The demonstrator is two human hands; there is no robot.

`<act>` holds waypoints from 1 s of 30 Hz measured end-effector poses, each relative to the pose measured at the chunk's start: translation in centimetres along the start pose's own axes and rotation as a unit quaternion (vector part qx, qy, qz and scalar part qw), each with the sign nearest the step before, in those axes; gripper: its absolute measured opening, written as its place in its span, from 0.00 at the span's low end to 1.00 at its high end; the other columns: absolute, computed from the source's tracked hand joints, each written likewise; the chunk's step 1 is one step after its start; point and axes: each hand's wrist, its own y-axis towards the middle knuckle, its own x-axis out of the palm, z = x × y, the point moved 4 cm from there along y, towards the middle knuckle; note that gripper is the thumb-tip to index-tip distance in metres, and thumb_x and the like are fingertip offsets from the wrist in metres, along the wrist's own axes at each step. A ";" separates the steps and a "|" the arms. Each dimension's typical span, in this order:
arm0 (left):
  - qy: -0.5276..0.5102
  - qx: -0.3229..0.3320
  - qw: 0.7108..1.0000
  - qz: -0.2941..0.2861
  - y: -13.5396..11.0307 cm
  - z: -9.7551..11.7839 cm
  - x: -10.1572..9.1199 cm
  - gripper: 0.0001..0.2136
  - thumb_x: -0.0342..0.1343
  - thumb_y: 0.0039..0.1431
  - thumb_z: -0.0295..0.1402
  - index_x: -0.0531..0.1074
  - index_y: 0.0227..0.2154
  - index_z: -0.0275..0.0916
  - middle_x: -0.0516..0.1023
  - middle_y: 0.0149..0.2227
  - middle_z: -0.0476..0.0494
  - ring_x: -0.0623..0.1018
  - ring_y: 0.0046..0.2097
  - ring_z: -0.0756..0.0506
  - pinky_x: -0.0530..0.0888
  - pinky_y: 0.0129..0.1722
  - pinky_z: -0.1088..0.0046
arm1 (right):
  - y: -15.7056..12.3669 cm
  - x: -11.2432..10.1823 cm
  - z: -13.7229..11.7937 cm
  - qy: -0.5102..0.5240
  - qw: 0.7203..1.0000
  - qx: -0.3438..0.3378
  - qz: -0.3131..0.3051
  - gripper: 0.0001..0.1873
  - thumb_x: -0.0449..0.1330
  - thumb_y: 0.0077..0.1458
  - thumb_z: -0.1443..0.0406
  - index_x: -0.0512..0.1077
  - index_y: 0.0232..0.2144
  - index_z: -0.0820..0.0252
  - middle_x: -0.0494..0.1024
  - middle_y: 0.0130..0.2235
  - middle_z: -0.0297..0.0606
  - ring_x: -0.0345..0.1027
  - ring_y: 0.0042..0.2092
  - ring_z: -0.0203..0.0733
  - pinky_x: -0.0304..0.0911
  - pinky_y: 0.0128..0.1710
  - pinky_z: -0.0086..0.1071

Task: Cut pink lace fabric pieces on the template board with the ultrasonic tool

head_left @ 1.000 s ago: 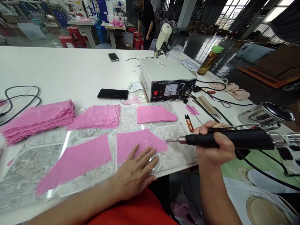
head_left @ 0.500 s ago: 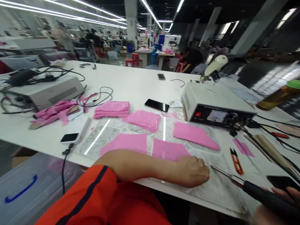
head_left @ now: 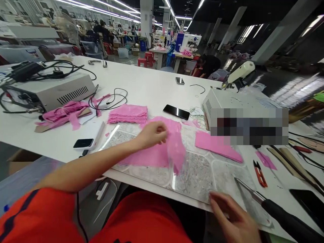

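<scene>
My left hand (head_left: 152,133) is closed in a pinch on a pink fabric piece (head_left: 175,150), which hangs lifted off the patterned work mat (head_left: 197,175). Another flat pink piece (head_left: 148,158) lies on the mat under my forearm. My right hand (head_left: 234,219) is at the table's near edge with its fingers spread and nothing in them. Just right of it the black-handled wand tool (head_left: 283,216) lies on the table, its metal tip (head_left: 241,185) pointing towards the mat. A further pink piece (head_left: 217,146) lies in front of the white control box (head_left: 235,101).
A stack of pink pieces (head_left: 128,114) and a black phone (head_left: 176,112) lie beyond the mat. Orange snips (head_left: 259,168) are at the right. Left are a second grey box (head_left: 48,91) with cables, pink scraps (head_left: 63,113) and a small device (head_left: 84,143). A person bends over beyond the table.
My left hand went from lying flat on the pink piece to pinching and lifting it. My right hand has let go of the wand, which now lies on the table. My view swung left.
</scene>
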 end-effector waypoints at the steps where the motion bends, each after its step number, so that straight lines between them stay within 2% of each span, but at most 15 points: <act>1: -0.021 -0.020 0.999 0.014 -1.0 -1.2 -1.3 0.04 0.49 0.58 0.30 0.65 0.30 0.36 0.75 0.25 0.47 0.77 0.27 0.50 0.76 0.26 0.75 | 1.1 1.5 -1.6 0.006 0.998 -0.058 -0.014 0.11 0.61 0.52 0.56 0.76 0.33 0.55 0.80 0.32 0.38 0.75 0.30 0.41 0.73 0.28 0.30; 3: -0.054 -0.056 0.996 0.040 -3.1 -3.6 -3.1 0.05 0.50 0.56 0.33 0.64 0.29 0.36 0.75 0.23 0.48 0.78 0.27 0.50 0.77 0.28 0.74 | 3.1 4.3 -4.4 -0.011 0.986 -0.162 -0.047 0.08 0.60 0.54 0.60 0.75 0.36 0.56 0.79 0.34 0.38 0.73 0.30 0.37 0.72 0.28 0.29; 5: -0.077 -0.083 0.992 0.055 -5.0 -5.6 -4.1 0.06 0.52 0.54 0.35 0.63 0.29 0.37 0.74 0.22 0.49 0.78 0.26 0.49 0.78 0.29 0.72 | 4.6 6.7 -6.6 -0.048 0.966 -0.247 -0.065 0.09 0.60 0.54 0.63 0.73 0.39 0.57 0.79 0.35 0.39 0.74 0.33 0.38 0.72 0.32 0.30; 7: -0.087 -0.102 0.989 0.061 -6.5 -7.2 -4.4 0.07 0.52 0.54 0.36 0.63 0.28 0.38 0.74 0.22 0.49 0.78 0.26 0.49 0.77 0.28 0.73 | 5.4 8.5 -7.7 -0.085 0.946 -0.304 -0.074 0.09 0.60 0.53 0.65 0.72 0.39 0.58 0.78 0.36 0.40 0.74 0.37 0.41 0.73 0.36 0.33; 10: -0.069 -0.114 0.989 0.064 -7.8 -8.5 -4.4 0.05 0.51 0.52 0.34 0.63 0.27 0.38 0.74 0.22 0.50 0.76 0.25 0.49 0.74 0.26 0.74 | 5.9 10.1 -8.1 -0.123 0.924 -0.350 -0.090 0.06 0.58 0.55 0.67 0.73 0.37 0.58 0.78 0.34 0.38 0.74 0.36 0.40 0.72 0.35 0.33; 13: -0.006 -0.103 0.992 0.074 -8.8 -8.9 -4.8 0.01 0.51 0.49 0.29 0.65 0.26 0.38 0.71 0.22 0.52 0.72 0.25 0.51 0.69 0.26 0.76 | 6.3 10.6 -7.8 -0.119 0.915 -0.369 -0.111 0.07 0.55 0.57 0.69 0.74 0.35 0.57 0.78 0.33 0.38 0.74 0.35 0.38 0.72 0.34 0.30; 17: 0.099 -0.072 0.989 0.087 -10.8 -8.5 -5.3 0.04 0.51 0.46 0.26 0.68 0.26 0.38 0.69 0.26 0.51 0.67 0.29 0.50 0.66 0.31 0.74 | 6.8 10.6 -7.7 -0.097 0.912 -0.381 -0.119 0.09 0.55 0.58 0.68 0.75 0.38 0.56 0.78 0.34 0.37 0.74 0.34 0.37 0.72 0.32 0.29; 22: 0.193 -0.040 0.976 0.094 -13.0 -8.5 -5.1 0.04 0.49 0.48 0.24 0.67 0.26 0.38 0.72 0.34 0.44 0.71 0.38 0.45 0.68 0.41 0.67 | 6.9 10.8 -7.9 -0.090 0.904 -0.403 -0.112 0.11 0.55 0.58 0.70 0.75 0.39 0.55 0.78 0.35 0.38 0.75 0.35 0.37 0.72 0.31 0.28; 26: 0.291 -0.006 0.952 0.094 -13.8 -8.5 -4.7 0.04 0.49 0.52 0.24 0.67 0.28 0.38 0.73 0.39 0.42 0.73 0.42 0.43 0.69 0.43 0.64 | 6.9 10.8 -8.4 -0.089 0.902 -0.409 -0.108 0.11 0.56 0.57 0.70 0.74 0.41 0.55 0.77 0.36 0.38 0.75 0.36 0.38 0.73 0.32 0.29; 30: 0.316 0.035 0.945 0.082 -14.5 -8.3 -5.0 0.06 0.52 0.56 0.27 0.68 0.37 0.38 0.73 0.43 0.40 0.73 0.44 0.42 0.71 0.44 0.63 | 6.9 10.6 -8.9 -0.091 0.896 -0.419 -0.113 0.14 0.59 0.55 0.68 0.72 0.45 0.57 0.76 0.38 0.40 0.74 0.38 0.39 0.74 0.34 0.30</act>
